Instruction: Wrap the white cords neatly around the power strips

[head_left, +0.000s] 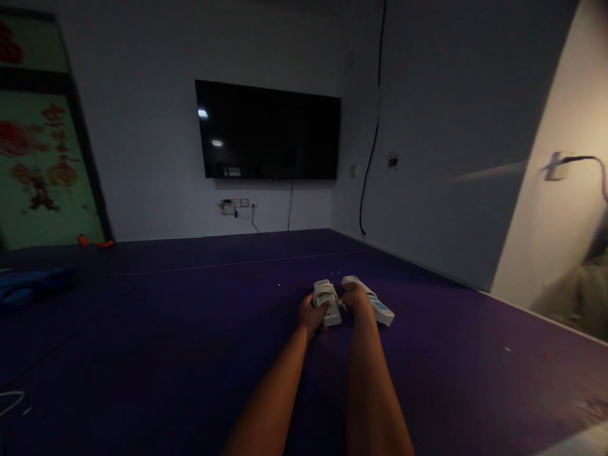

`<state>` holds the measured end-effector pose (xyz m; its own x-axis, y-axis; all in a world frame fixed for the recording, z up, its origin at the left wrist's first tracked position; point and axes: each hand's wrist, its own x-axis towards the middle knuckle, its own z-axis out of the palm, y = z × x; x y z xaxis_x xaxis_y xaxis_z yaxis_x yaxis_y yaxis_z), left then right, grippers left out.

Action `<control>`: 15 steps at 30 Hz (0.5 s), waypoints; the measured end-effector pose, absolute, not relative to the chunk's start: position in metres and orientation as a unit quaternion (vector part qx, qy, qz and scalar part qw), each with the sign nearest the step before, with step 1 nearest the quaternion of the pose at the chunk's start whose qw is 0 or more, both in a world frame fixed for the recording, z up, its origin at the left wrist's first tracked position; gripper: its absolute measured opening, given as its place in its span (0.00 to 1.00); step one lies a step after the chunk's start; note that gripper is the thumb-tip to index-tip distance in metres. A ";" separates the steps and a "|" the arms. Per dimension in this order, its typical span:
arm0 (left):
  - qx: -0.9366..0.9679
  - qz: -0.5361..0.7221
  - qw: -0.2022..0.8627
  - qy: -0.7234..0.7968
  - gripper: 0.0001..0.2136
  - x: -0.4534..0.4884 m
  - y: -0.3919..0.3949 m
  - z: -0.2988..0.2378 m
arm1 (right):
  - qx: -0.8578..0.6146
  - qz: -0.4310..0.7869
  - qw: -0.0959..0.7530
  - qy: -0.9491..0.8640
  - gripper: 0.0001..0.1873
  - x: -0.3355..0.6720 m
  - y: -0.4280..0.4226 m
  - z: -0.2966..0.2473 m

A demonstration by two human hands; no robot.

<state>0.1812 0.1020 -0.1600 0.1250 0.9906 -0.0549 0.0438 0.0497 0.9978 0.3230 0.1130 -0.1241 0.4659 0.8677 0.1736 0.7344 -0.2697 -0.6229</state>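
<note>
Both my arms reach forward over a dark purple floor mat [166, 354]. My left hand [311, 315] is closed round a white, block-shaped device [327, 297] that rests on the mat. My right hand [356, 299] is closed on a second white device [377, 307] with a blue patch, lying slanted beside the first. The two devices sit close together, nearly touching. My fingers are partly hidden behind the devices.
A black TV screen [269, 131] hangs on the far white wall, with sockets and cables [235, 206] below it. A black cable [375, 126] runs down the right wall. A patterned panel [40, 158] stands at left, and a blue object [28, 285] lies on the mat.
</note>
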 end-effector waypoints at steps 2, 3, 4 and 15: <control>0.519 0.449 0.538 0.489 0.32 0.182 0.102 -0.160 | -0.800 0.093 0.336 -0.488 0.23 0.323 0.111 -0.121; 0.515 0.451 0.541 0.488 0.34 0.182 0.102 -0.160 | -0.803 0.086 0.340 -0.481 0.23 0.324 0.110 -0.119; 0.512 0.453 0.545 0.486 0.36 0.182 0.102 -0.160 | -0.806 0.078 0.344 -0.475 0.23 0.324 0.108 -0.117; 0.455 0.474 0.628 0.417 0.25 0.196 0.091 -0.165 | -0.800 0.013 0.386 -0.460 0.21 0.314 0.096 -0.091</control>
<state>0.1958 0.0910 -0.1645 0.2023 0.9749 -0.0926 -0.2153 0.1365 0.9670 0.3138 0.0962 -0.0910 0.5765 0.7459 0.3337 0.7255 -0.2793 -0.6290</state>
